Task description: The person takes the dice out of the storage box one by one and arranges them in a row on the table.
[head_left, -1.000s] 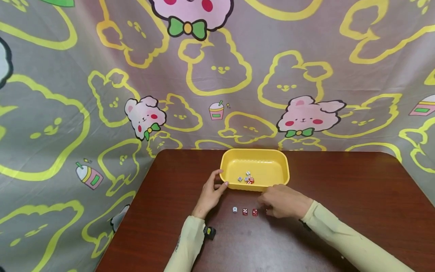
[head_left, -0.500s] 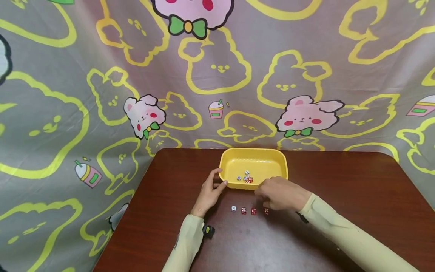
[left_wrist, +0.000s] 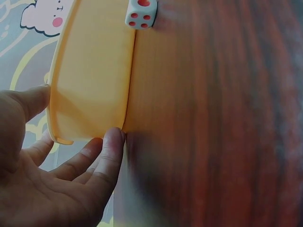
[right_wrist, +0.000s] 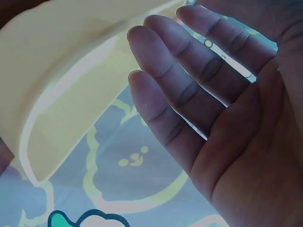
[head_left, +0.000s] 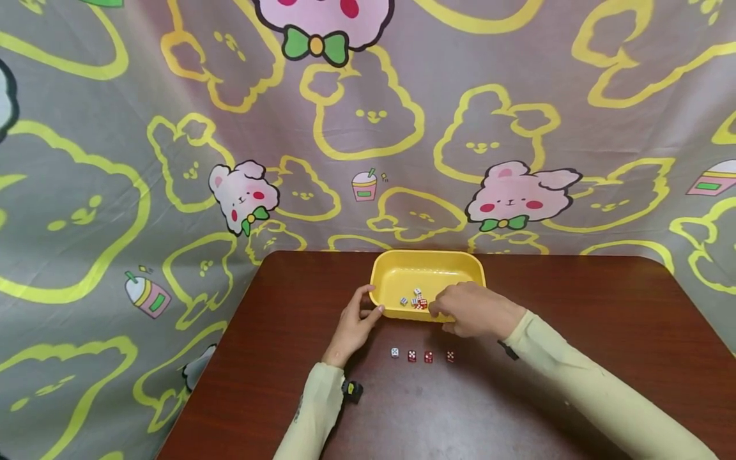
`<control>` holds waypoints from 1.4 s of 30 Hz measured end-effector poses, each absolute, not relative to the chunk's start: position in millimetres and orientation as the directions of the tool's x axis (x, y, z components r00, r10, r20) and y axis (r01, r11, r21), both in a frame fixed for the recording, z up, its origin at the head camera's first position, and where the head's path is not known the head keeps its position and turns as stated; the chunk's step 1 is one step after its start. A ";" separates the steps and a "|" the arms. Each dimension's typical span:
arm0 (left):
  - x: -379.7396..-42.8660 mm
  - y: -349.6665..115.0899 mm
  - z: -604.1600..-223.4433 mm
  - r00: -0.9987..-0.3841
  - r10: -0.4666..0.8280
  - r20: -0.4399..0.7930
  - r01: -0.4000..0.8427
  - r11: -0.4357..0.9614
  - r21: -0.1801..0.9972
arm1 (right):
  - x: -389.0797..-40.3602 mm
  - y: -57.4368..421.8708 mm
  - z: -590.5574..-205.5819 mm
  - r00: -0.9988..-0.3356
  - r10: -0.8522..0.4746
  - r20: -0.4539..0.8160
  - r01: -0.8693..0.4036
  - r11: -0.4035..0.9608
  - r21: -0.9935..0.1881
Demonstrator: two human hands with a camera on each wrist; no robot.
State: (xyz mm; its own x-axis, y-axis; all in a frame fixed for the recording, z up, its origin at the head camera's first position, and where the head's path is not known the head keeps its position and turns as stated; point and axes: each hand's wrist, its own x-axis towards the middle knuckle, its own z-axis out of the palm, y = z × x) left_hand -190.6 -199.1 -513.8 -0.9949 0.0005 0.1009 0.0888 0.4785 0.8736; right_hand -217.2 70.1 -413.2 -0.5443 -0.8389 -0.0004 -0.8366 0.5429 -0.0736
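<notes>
My left hand point(head_left: 352, 329) grips the near-left corner of a yellow tray point(head_left: 381, 271), thumb and fingers spread along its rim and wall. Inside the tray lies a small cluster of white and red dice point(head_left: 421, 303). My right hand point(head_left: 474, 310) reaches over the tray's front rim, fingertips beside that cluster. In the right wrist view its visible fingers point(right_wrist: 151, 97) are loosely extended with nothing seen in them; thumb and index tips are out of frame. On the table in front of the tray, a white die point(head_left: 395, 352) and three red dice point(head_left: 428, 356) form a row.
The brown table point(head_left: 575, 319) meets a patterned cloth backdrop point(head_left: 402, 140) right behind the tray. In the left wrist view, a white die with red pips point(left_wrist: 141, 14) sits close to the tray's wall. Dark straps with small devices circle both wrists.
My right hand has moved away from the row's right end, up over the tray's front rim. The rightmost red die is now uncovered. My left hand keeps its place.
</notes>
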 end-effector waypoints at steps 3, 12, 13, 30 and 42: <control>-190.1 -199.5 -513.8 -0.995 0.001 0.097 0.085 0.479 0.873 | -220.5 69.7 -410.8 -0.540 -0.841 0.011 -0.840 0.539 -0.061; -190.6 -199.0 -513.5 -0.995 -0.005 0.100 0.086 0.477 0.875 | -230.0 65.6 -407.0 -0.543 -0.839 0.018 -0.839 0.542 -0.056; -190.7 -199.0 -513.8 -0.995 -0.005 0.101 0.086 0.477 0.875 | -230.7 65.0 -406.4 -0.543 -0.840 0.014 -0.839 0.541 -0.057; -191.2 -197.8 -515.7 -0.995 -0.014 0.098 0.080 0.470 0.879 | -251.8 56.5 -403.3 -0.561 -0.828 -0.024 -0.827 0.561 -0.033; -191.9 -198.6 -515.7 -0.995 -0.008 0.101 0.085 0.471 0.878 | -268.3 50.5 -407.1 -0.553 -0.832 -0.036 -0.833 0.553 0.011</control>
